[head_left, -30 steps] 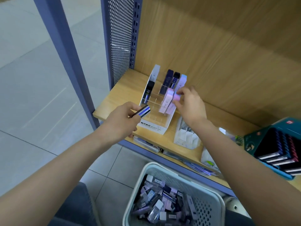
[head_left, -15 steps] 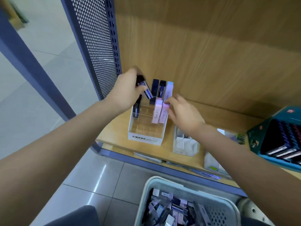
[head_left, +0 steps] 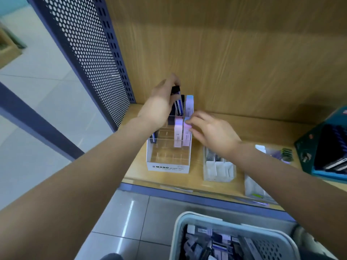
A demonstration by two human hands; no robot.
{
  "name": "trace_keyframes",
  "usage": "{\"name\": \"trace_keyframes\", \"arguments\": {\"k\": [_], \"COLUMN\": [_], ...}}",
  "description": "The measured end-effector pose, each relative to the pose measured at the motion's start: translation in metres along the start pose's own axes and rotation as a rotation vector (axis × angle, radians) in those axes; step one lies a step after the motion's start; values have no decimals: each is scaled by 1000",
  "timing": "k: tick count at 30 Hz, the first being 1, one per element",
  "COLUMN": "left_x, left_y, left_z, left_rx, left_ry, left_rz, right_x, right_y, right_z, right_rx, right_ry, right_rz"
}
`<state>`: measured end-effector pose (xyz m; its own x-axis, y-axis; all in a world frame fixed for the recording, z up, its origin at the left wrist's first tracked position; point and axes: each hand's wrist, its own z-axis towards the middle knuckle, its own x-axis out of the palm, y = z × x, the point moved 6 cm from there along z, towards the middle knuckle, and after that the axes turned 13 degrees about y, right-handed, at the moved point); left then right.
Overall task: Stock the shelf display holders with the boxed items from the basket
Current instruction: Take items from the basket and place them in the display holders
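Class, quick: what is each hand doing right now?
Left hand: grips a dark box above the display holder.
Right hand: pinches the top of a pastel box.

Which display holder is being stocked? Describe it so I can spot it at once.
Go to the left end of the wooden shelf, beside the perforated blue side panel. The display holder there is white with clear dividers. Unlike the plain white holder to its right, its front reads MONO graph and upright pink and dark boxes stand in it.
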<state>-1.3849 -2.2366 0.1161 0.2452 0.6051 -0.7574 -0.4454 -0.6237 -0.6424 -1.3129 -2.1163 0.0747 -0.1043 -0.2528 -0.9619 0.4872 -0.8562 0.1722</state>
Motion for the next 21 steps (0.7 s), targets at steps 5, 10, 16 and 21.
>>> {"name": "trace_keyframes", "arguments": {"k": [5,10,16,21], "left_x": [8,1,2,4], "left_y": [-3,-5,2,0], "left_z": [2,7,10,13], "left_rx": [90,166,138,141], "left_ry": [11,-47,-97,-68], "left_rz": [143,268,200,146], "right_x": [3,5,7,7], "right_y": [-3,-4,-7,-9], "right_z": [-2,-3,-3,-3], "right_rx": [-6,-20,-17,-27], "right_ry": [-66,-98,-115,-110], "right_rz": [-32,-9,-2,6]}}
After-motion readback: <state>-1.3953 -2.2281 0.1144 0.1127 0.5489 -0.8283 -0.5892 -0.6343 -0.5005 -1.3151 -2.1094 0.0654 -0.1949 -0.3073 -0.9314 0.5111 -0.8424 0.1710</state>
